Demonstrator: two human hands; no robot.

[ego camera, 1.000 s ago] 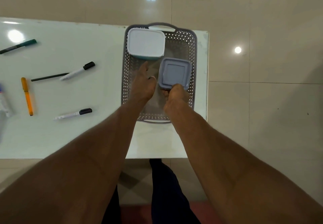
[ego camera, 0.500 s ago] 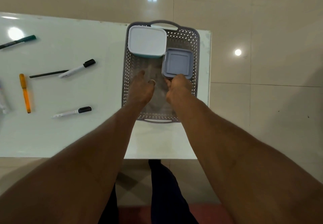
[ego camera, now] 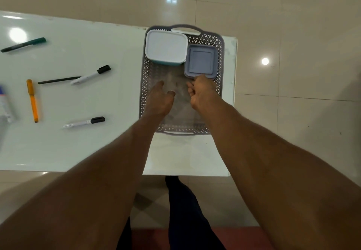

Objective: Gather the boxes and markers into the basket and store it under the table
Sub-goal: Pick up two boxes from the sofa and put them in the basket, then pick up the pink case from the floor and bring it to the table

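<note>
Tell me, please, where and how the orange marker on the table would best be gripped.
Probably pinch the orange marker across the middle of its barrel, coming from above. It lies flat on the table, pointing away from the person, with clear space on both long sides.

Bare forearms, no sleeves; dark trousers [ego camera: 187,220].

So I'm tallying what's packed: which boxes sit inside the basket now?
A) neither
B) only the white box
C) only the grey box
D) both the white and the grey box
D: the white box and the grey box lie side by side at the far end of the basket.
</note>
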